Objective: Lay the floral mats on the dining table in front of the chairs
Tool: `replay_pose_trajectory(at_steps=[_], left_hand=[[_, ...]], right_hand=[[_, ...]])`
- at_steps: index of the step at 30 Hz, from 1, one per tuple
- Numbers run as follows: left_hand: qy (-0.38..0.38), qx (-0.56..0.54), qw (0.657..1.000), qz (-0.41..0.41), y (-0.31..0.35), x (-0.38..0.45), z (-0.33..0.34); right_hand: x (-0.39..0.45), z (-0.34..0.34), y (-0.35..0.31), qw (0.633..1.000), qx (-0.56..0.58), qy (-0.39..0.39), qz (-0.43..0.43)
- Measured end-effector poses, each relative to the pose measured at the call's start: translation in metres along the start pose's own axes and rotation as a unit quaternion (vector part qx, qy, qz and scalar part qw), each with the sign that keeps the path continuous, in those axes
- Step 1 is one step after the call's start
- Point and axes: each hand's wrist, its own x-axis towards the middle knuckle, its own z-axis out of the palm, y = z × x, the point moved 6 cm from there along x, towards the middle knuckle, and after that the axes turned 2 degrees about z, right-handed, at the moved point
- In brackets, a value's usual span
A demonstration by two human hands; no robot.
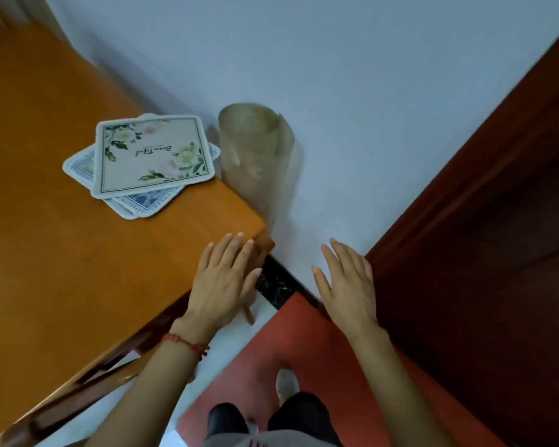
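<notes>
I count two floral mats stacked near the table's corner, at about ten o'clock from my hands. The top mat is a cream rounded square with a thin dark border line, green leaves, pale blossoms and a line of script across its middle; it looks flat and stiff, with a pale rim. The lower mat is turned at an angle under it, so only its corners stick out, showing a blue-grey patterned band with lettering I cannot read. Both lie on the dining table, a smooth orange-brown wooden top with a rounded corner pointing toward three o'clock.

My left hand is flat, fingers straight and slightly spread, over that corner at about five o'clock from the mats; it holds nothing, and I cannot tell whether the fingertips press the wood or only float above it. One red cord bracelet circles its wrist. My right hand is also spread wide and carries nothing, held off the table at three o'clock from the left one.

Just beside the mats at three o'clock, one translucent yellowish sheet, curled into a loose roll, stands against the pale wall. A dark reddish wooden door fills the right side, and one red floor mat lies at six o'clock.
</notes>
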Motion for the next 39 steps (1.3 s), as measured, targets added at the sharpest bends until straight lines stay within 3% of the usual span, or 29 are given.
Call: replay_pose_trajectory(at_steps=[10,18,39], left_hand=[[0.017,0.008,0.987,-0.162,-0.042,0.012,-0.009],[0.009,0.013,0.969,-0.247,-0.098,0.003,-0.014],[0.015,-0.047,0.958,-0.284,-0.294,0.082,-0.007]], right_hand=[[0.083,0.028,-0.025,0.986,0.06,-0.059,-0.146],[0.122,0.056,-0.072,0.97,0.106,-0.088,-0.201],[0.25,0.154,-0.201,0.964,0.105,-0.167,-0.178]])
